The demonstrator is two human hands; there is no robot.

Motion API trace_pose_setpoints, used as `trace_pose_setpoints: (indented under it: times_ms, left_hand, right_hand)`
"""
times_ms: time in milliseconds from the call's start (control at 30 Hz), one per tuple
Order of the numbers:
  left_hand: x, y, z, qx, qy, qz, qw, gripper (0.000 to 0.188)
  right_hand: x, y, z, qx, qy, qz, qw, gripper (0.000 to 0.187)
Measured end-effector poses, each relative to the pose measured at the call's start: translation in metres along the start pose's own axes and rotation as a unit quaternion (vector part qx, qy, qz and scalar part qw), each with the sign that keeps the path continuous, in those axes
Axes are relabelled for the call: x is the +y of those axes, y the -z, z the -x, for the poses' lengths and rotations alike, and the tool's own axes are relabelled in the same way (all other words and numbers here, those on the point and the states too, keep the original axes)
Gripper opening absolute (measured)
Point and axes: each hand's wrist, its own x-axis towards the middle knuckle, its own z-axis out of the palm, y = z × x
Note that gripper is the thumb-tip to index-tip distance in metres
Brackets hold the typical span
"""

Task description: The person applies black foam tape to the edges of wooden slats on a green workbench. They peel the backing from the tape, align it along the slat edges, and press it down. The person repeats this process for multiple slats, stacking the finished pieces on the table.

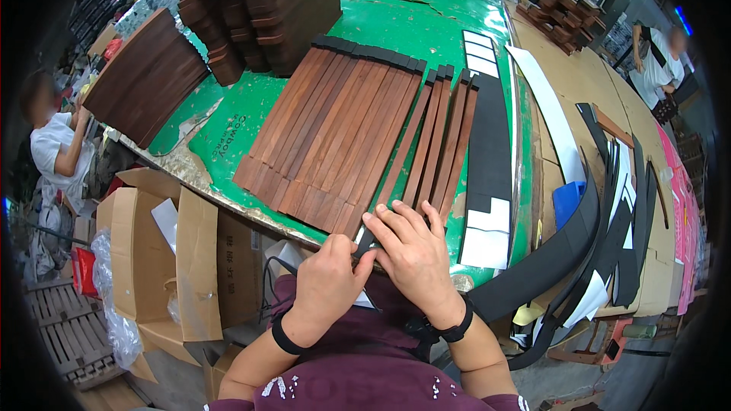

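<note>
Left forearm angled toward 1 o'clock, right toward 11. Left hand (329,270): fingers curled, thumb beside short black strip (366,240); contact partly hidden, cannot tell whether pinching. Right hand (415,255): fingers spread, unclenched, covering some near ends of black-capped wooden slats (327,137), which lie on green tabletop (388,22), 12 o'clock of hands. Dark lettering on tabletop, 9 o'clock of slats.

Ahead of the torso (365,380), the left hand (326,278) curls its fingers, its thumb near the right hand (415,259), which lies back upward, fingers extended and slightly apart. Left forearm (257,365) and right forearm (481,358) slant inward from the torso's sides.
</note>
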Motion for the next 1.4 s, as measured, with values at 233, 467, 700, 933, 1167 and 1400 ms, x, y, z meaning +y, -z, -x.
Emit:
trace_pose_setpoints:
  times_ms: [233, 467, 700, 933, 1167, 1400]
  left_hand:
    - [0.002, 0.004, -0.002, -0.002, 0.01, 0.003, 1.0, 0.036]
    - [0.006, 0.011, -0.008, 0.008, 0.005, 0.011, 1.0, 0.034]
    - [0.004, 0.007, -0.006, -0.01, 0.018, 0.012, 1.0, 0.037]
    - [0.003, 0.005, -0.005, -0.031, 0.01, -0.001, 0.999, 0.033]
    - [0.004, 0.005, -0.005, -0.034, 0.009, 0.006, 0.999, 0.03]
    - [0.004, 0.004, -0.004, -0.032, 0.008, 0.005, 0.999, 0.03]
  right_hand:
    - [-0.001, 0.002, -0.001, -0.003, 0.005, 0.005, 1.0, 0.061]
    - [0.001, 0.0, 0.001, -0.007, -0.009, -0.007, 1.0, 0.07]
    - [0.0, 0.003, 0.0, -0.011, -0.009, 0.007, 1.0, 0.066]
    - [0.0, 0.003, 0.0, -0.006, -0.016, -0.01, 1.0, 0.074]
    - [0.001, 0.004, 0.0, -0.007, -0.013, -0.021, 1.0, 0.08]
    - [0.0, 0.003, 0.001, -0.002, -0.009, -0.016, 1.0, 0.08]
